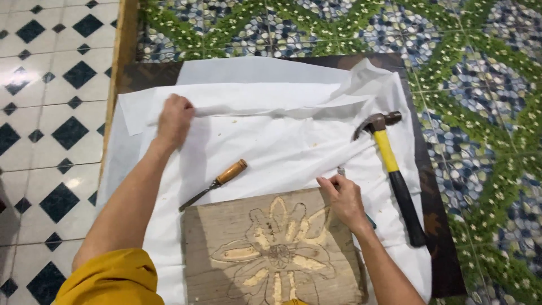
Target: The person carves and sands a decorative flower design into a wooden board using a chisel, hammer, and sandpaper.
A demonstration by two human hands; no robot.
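My left hand pinches a fold of the white paper sheet near its far left side. My right hand rests at the upper right corner of a wooden board carved with a flower outline, its fingers closed on the paper edge beside a thin metal tool that pokes out above them. A chisel with a wooden handle lies on the paper between my hands, just above the board. A claw hammer with a yellow and black handle lies on the paper to the right of my right hand.
The paper lies over a dark board on the floor. Green and blue patterned floor tiles spread to the right and far side. White tiles with black diamonds sit beyond a wooden strip on the left. Wood chips dot the paper.
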